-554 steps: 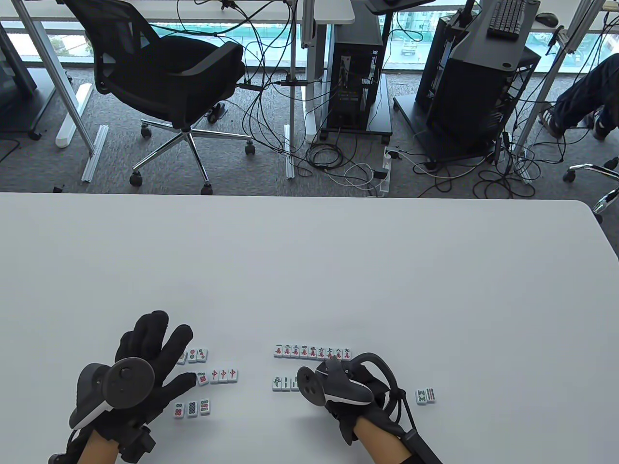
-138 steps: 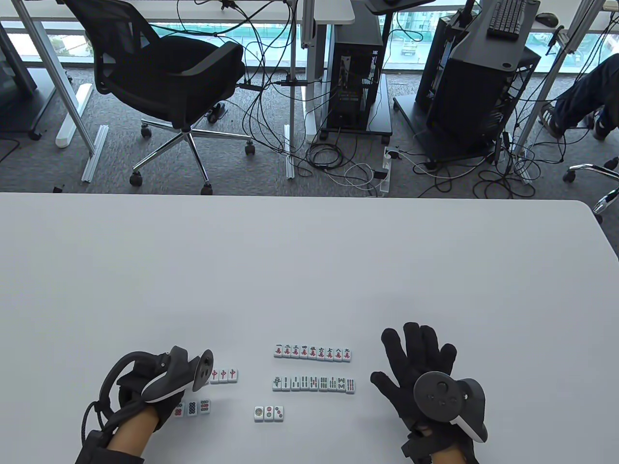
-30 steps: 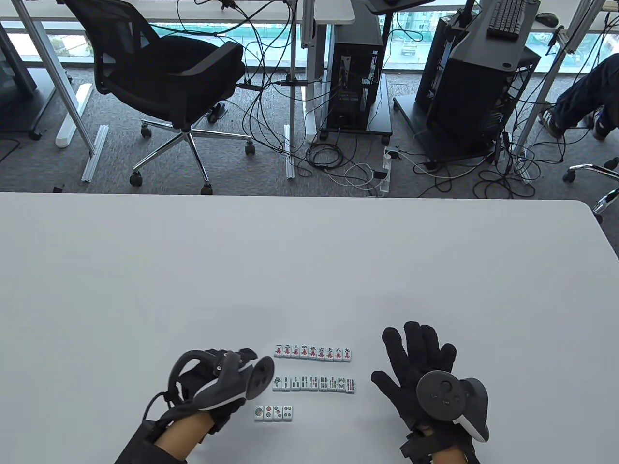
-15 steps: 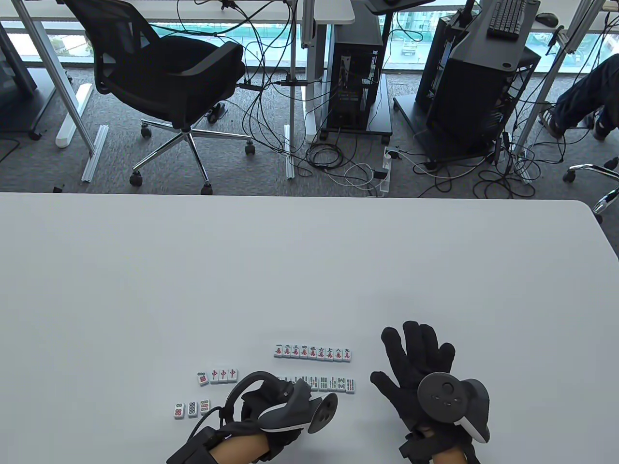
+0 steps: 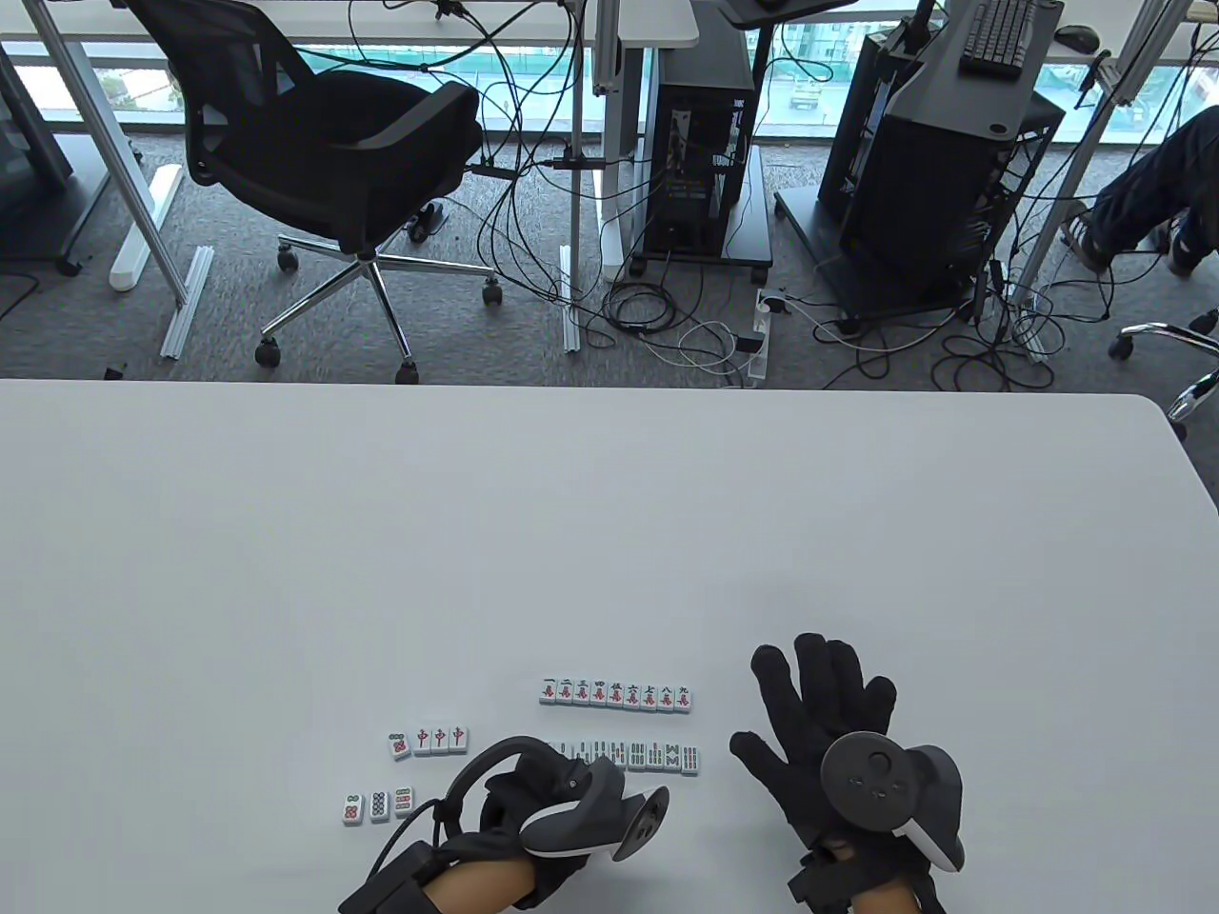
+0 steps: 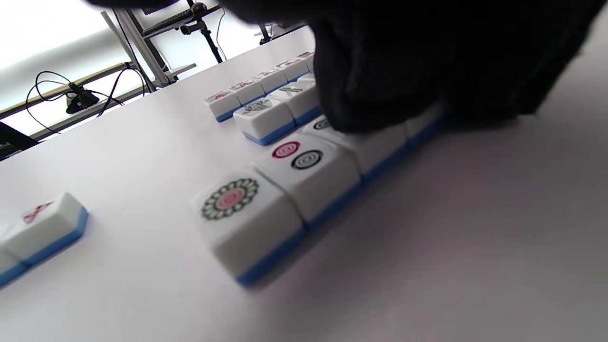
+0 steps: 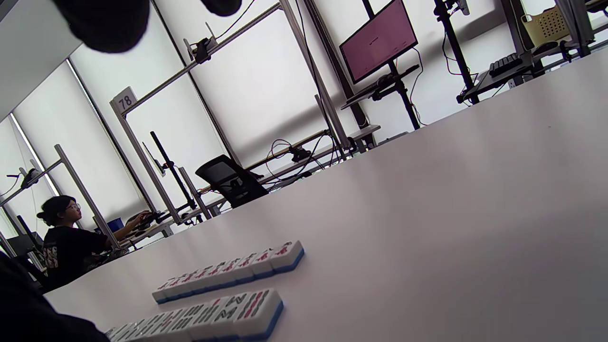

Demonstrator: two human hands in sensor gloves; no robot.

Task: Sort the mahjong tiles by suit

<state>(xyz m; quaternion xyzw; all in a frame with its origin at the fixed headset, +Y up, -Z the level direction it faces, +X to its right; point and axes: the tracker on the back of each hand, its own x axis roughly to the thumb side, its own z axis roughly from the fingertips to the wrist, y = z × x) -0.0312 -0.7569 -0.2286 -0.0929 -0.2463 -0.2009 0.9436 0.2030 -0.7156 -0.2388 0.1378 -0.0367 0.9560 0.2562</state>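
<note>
While the left hand (image 5: 533, 804) covers the circle tiles (image 6: 304, 171), the right hand (image 5: 824, 709) lies flat on the desk (image 5: 609, 533).
Left fingers (image 6: 380, 90) press down on that row's far end, just nearer than the bamboo row (image 5: 648, 756); whether they pinch a tile is hidden. Right fingers are spread, released, right of the bamboo row. The character row (image 5: 617, 694) lies beyond it.

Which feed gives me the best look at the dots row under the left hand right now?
The left wrist view. The dots row fills it close up: its one-dot and two-dot tiles face up, and the left hand's fingers rest on the tiles beyond. In the table view the left hand hides that row entirely. The right wrist view shows only the other two rows.
</note>
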